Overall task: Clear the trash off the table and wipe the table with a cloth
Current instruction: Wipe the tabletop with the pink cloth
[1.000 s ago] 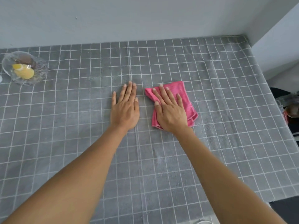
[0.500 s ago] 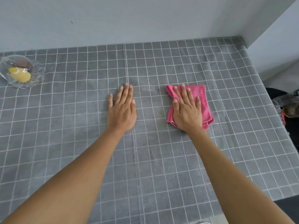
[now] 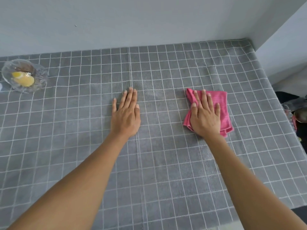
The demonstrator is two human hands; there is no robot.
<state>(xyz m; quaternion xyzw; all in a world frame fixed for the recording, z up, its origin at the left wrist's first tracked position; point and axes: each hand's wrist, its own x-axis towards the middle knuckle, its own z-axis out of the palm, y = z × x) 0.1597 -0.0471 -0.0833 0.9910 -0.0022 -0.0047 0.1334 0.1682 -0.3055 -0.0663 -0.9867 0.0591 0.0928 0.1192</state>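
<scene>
Pressing the folded pink cloth [image 3: 219, 103] flat under spread fingers, the right hand [image 3: 205, 117] grip has unwiped table [image 3: 166, 171] toward the flat, open left hand [image 3: 126, 116].

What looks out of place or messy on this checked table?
Little stands out. A glass dish with yellow and brown scraps sits at the far left edge. The right hand presses flat on a folded pink cloth; the left hand rests flat on the grey tablecloth, which shows fainter patches.

Open tablecloth [image 3: 166, 163] ahead — glass dish [image 3: 25, 75] far left.
</scene>
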